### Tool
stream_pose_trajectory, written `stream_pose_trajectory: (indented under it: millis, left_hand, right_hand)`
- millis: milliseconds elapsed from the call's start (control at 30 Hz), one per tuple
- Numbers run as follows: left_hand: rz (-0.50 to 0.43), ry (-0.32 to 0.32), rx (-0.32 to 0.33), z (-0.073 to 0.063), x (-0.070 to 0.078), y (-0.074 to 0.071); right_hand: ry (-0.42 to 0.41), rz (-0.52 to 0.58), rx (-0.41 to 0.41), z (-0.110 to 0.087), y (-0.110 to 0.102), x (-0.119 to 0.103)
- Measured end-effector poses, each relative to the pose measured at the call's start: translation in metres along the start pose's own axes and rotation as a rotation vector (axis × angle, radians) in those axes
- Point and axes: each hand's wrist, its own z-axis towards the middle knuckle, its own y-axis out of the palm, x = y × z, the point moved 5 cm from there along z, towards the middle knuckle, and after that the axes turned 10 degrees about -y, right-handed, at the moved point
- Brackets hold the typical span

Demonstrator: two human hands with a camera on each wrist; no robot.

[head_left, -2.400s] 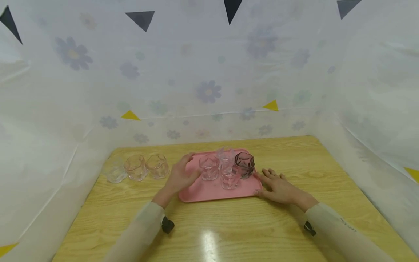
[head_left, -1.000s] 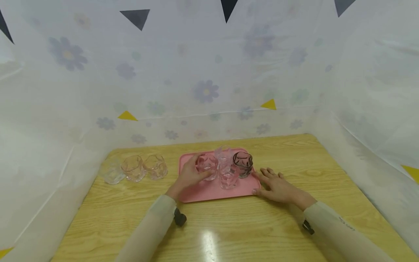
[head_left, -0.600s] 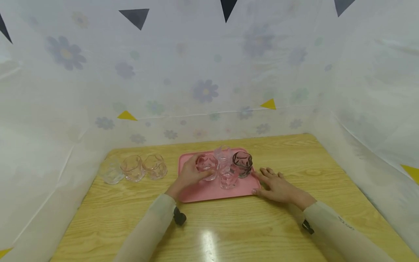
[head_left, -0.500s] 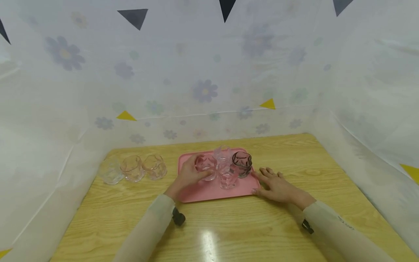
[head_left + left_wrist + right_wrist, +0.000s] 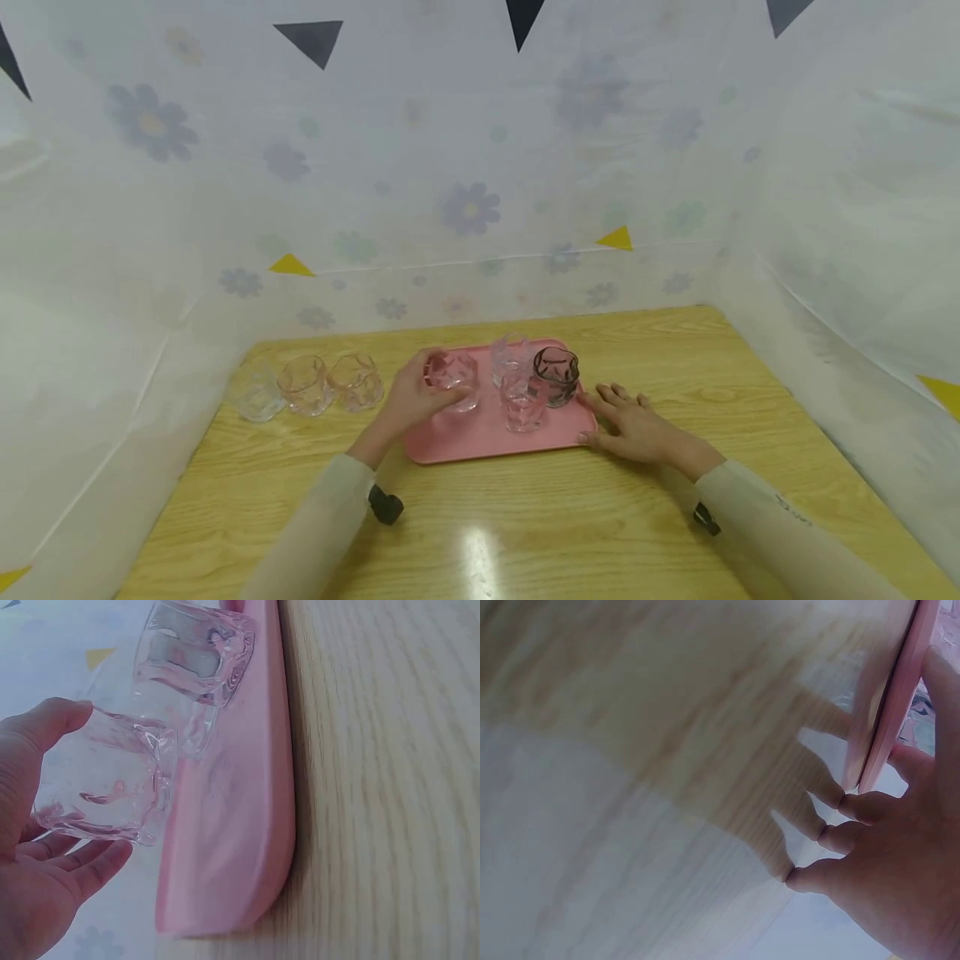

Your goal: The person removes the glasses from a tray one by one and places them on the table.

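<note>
My left hand (image 5: 415, 398) grips a clear glass (image 5: 454, 379) with wavy sides at the left part of a pink tray (image 5: 480, 442). In the left wrist view, thumb and curled fingers wrap this glass (image 5: 105, 776) from opposite sides. To its right on the tray stand two more clear glasses, one at the back (image 5: 510, 354) and one in front (image 5: 522, 404), plus a smoky dark glass (image 5: 557, 377). My right hand (image 5: 633, 427) lies with spread fingers at the tray's right edge; in the right wrist view its fingertips rest on the wood beside the rim (image 5: 900, 697).
Left of the tray, three clear glasses stand in a row on the wooden table: one at far left (image 5: 258, 396), a middle one (image 5: 303, 387) and a right one (image 5: 357, 383). White flowered sheeting (image 5: 472, 150) encloses the back and sides.
My left hand came in from the tray's left edge, took hold of the left glass and shifted it leftward, away from the other glasses. My right hand stayed at the tray's edge.
</note>
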Motion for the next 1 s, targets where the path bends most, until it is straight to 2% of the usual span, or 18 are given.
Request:
stream_pose_trajectory:
  millis: [233,400,600,833,1000]
  left_hand:
    - [0.039,-0.023,0.018,-0.018,-0.011,-0.022]
    - [0.03,-0.019,0.032,-0.03,-0.019,-0.037]
    - [0.04,-0.01,0.08,-0.045,-0.029,-0.056]
    - [0.034,0.042,0.126,-0.062,-0.04,-0.078]
    - [0.045,0.012,0.162,-0.072,-0.049,-0.092]
  right_hand:
    - [-0.003,0.013,0.007,0.0,-0.002,-0.002]
    - [-0.006,-0.009,0.004,0.0,0.0,0.001]
    - [-0.008,-0.003,0.002,0.0,0.0,0.0]
    - [-0.004,-0.012,-0.002,0.0,0.0,0.001]
    - [-0.01,-0.022,0.0,0.001,0.001,0.002]
